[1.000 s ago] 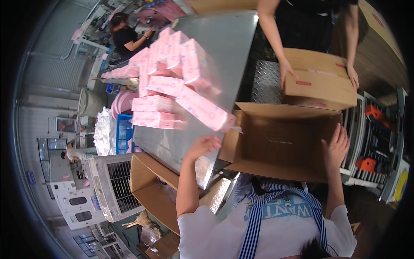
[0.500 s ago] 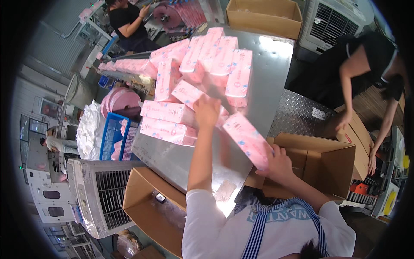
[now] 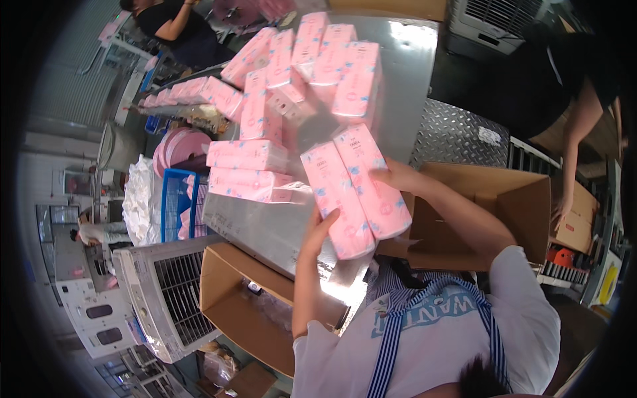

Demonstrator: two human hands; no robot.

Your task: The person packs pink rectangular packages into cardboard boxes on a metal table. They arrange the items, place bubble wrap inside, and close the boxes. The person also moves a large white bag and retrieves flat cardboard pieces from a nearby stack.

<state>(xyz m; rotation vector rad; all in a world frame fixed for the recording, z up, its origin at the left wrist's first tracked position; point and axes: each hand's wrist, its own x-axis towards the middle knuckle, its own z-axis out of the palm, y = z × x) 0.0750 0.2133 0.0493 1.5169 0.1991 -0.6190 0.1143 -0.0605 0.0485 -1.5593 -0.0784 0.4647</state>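
Two pink tissue packs are held side by side above the near part of the metal table [image 3: 249, 232]. My left hand [image 3: 317, 233] grips the left tissue pack [image 3: 340, 209] at its outer side, thumb on top. My right hand [image 3: 400, 178] is closed on the right tissue pack [image 3: 377, 192] from its outer side. The packs' long sides touch, and both are tilted. Several more pink tissue packs [image 3: 358, 79] lie on the table beyond, and two of them [image 3: 247, 156] lie crosswise at the left.
To my right stands an open cardboard box [image 3: 491, 174]; another box [image 3: 222, 292] is at the near left. A line of packs [image 3: 192, 89] runs in from the left. Beside the table are a blue basket [image 3: 174, 205] and an air cooler [image 3: 149, 298]. A co-worker [image 3: 574, 113] bends over boxes at right.
My left hand has brought a second pack from the pile toward me, against the one in my right hand. My right hand has moved up along its pack's side. The view has shifted slightly.
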